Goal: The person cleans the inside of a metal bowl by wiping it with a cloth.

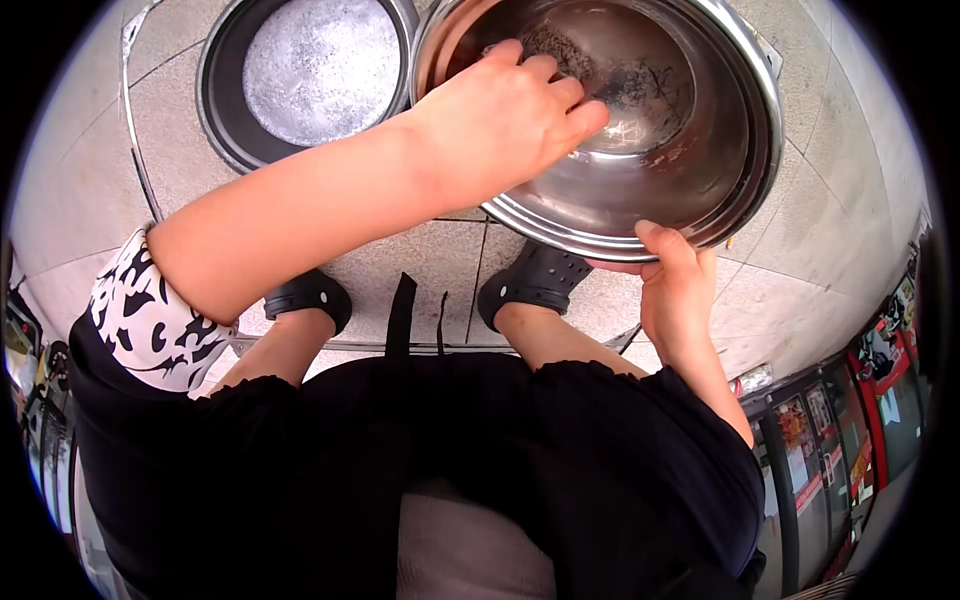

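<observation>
A large, shiny metal pot [700, 190] is tipped toward me, with dark, scorched-looking patches on its inner bottom. Inside it, my left hand [515, 120] is closed with its knuckles up against the inner wall. A scrap of greyish, rough material shows past its fingertips, but I cannot make out what it is. My right hand [675, 275] grips the pot's near rim, thumb on top and fingers underneath. To the left of the pot stands a dark round pan [225, 110] with a mottled, pale grey bottom [325, 70], close against the pot's side.
Grey stone tiles [405, 265] make up the ground. My feet, in dark clogs [535, 285], are just below the pot. A thin metal frame or rail [135, 150] runs along the left and in front of my legs. Glass doors with red signs [880, 370] appear at the right edge.
</observation>
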